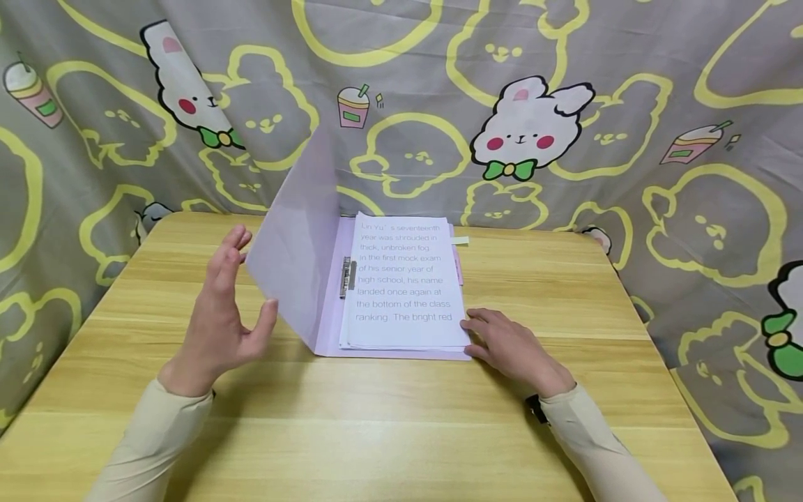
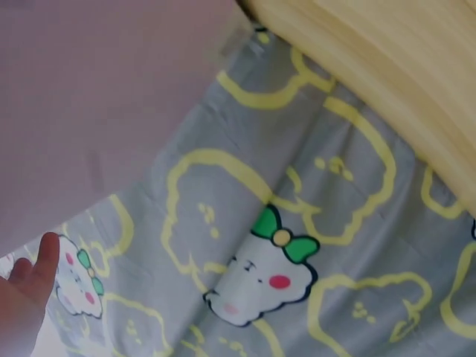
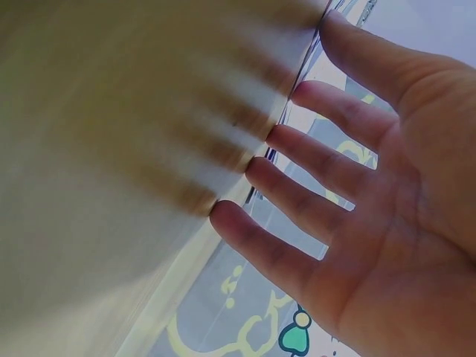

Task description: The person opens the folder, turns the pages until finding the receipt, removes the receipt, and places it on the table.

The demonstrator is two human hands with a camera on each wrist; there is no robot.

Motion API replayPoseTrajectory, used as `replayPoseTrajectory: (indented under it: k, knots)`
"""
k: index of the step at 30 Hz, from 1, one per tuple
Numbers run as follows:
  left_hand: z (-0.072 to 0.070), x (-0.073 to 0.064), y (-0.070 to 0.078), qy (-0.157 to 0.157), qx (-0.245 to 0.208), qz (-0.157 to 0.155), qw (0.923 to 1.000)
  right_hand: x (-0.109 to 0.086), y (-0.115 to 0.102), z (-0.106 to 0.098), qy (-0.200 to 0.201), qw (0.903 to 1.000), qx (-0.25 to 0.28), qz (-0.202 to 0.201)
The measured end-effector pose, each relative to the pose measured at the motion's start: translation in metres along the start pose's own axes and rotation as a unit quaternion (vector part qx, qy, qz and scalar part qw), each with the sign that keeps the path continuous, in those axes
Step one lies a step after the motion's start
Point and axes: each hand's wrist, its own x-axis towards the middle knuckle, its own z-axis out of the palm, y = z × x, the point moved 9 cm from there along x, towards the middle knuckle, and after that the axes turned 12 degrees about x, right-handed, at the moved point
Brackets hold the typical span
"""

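A lilac folder (image 1: 328,335) lies on the table with its cover (image 1: 297,223) standing up on the left side. Inside it is a stack of printed paper (image 1: 404,279), beside a metal clip (image 1: 346,277) at the spine. My left hand (image 1: 219,314) is raised at the cover's outer edge, thumb and fingers spread apart with nothing between them; in the left wrist view the cover (image 2: 97,97) fills the upper left. At the folder's lower right corner rests my right hand (image 1: 511,348). Its extended fingertips (image 3: 227,216) meet the tabletop, and the thumb is at the folder's edge.
The wooden table (image 1: 351,432) carries the folder near its middle. A small pale tab (image 1: 460,241) sticks out past the right side of the papers. Behind and around the table hangs a grey curtain (image 1: 414,90) with cartoon prints.
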Motion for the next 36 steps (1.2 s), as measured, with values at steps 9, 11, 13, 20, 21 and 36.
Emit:
replayPoseTrajectory:
  k: [9,11,13,20,21,36]
  knots:
    - [-0.017,0.004,-0.005,0.027,0.011,0.022,0.9993,0.000,0.000,0.001,0.002,1.0000,-0.001,0.000]
    - [-0.021,0.005,-0.006,0.037,0.012,0.028,0.9988,0.000,0.000,0.001,0.003,1.0000,-0.001,0.000]
    - [-0.024,0.006,-0.008,0.045,0.014,0.034,0.9983,0.000,0.001,0.001,0.003,1.0000,0.000,0.000]
    - [-0.031,0.010,-0.014,0.024,0.057,0.031,0.9976,0.000,0.001,0.001,0.002,1.0000,0.000,-0.001]
    - [-0.032,0.011,-0.014,0.019,0.063,0.031,0.9973,0.000,0.001,0.001,0.002,1.0000,0.001,-0.001]
    - [-0.047,0.014,-0.031,-0.010,0.101,0.018,0.9946,-0.001,0.000,0.000,0.007,1.0000,0.003,-0.003]
